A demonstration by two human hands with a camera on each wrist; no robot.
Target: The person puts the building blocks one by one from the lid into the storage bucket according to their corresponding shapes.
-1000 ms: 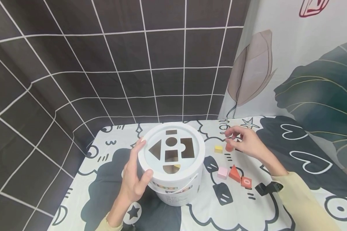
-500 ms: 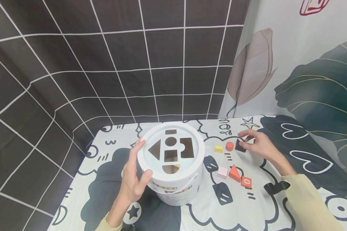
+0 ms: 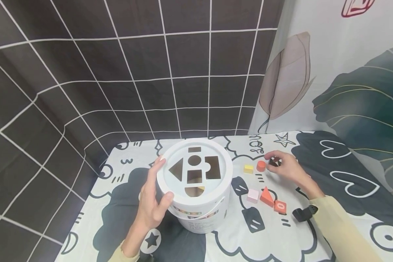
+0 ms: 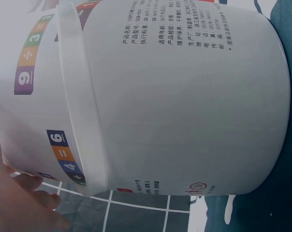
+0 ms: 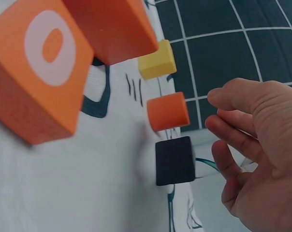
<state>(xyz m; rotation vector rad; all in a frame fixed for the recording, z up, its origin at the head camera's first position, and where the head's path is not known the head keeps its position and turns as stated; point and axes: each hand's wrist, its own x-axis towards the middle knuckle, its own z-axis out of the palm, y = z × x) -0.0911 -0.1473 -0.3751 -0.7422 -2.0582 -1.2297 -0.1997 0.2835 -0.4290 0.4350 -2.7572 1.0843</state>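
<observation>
A white lidded bucket [image 3: 201,209] stands upright on the patterned cloth. Its lid has several shaped holes. My left hand [image 3: 150,202] holds the bucket's left side, thumb and fingertips at the lid's rim. My right hand [image 3: 289,168] hovers beside a black block [image 5: 175,161], fingers loosely bent. A gap shows between the fingertips and that block in the right wrist view; in the head view the fingers partly hide it. An orange-red cylinder [image 3: 261,166] stands just left of the black block, with a yellow block [image 3: 248,169] further left.
Nearer on the cloth lie a pink block [image 3: 253,195], a red triangular block [image 3: 266,197] and a red block marked 0 [image 3: 280,207]. A dark gridded curtain [image 3: 190,91] hangs behind, with a leaf-printed one [image 3: 357,109] at right. The bucket's handle [image 4: 83,106] hangs down in front.
My right hand has moved from over the orange-red cylinder rightward to the black block, then shifted slightly left. The cylinder stays on the cloth. My left hand keeps its place on the bucket.
</observation>
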